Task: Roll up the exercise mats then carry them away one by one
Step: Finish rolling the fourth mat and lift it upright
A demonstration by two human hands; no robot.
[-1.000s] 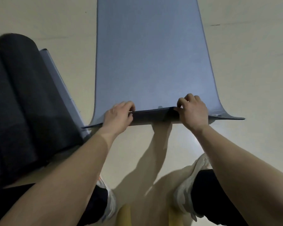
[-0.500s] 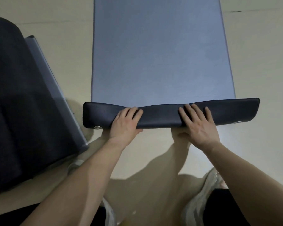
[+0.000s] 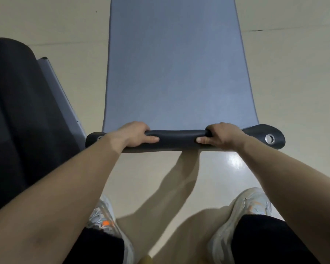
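A grey-blue exercise mat [image 3: 175,73] lies flat on the pale floor, stretching away from me. Its near end is turned over into a thin dark roll [image 3: 179,139] with a metal eyelet [image 3: 270,139] at the right corner. My left hand [image 3: 135,135] grips the roll left of centre, fingers curled over it. My right hand [image 3: 221,137] grips it right of centre the same way. Both thumbs press the roll's near face.
A large dark rolled mat [image 3: 17,121] with a grey edge [image 3: 61,96] lies close on the left, nearly touching the roll's left end. My two pale sneakers [image 3: 105,216] [image 3: 244,210] stand on the floor just behind the roll. Bare floor spreads to the right.
The near edge was lifted, folded over and tightened into a roll. My hands went from flat on the fold to curled around it.
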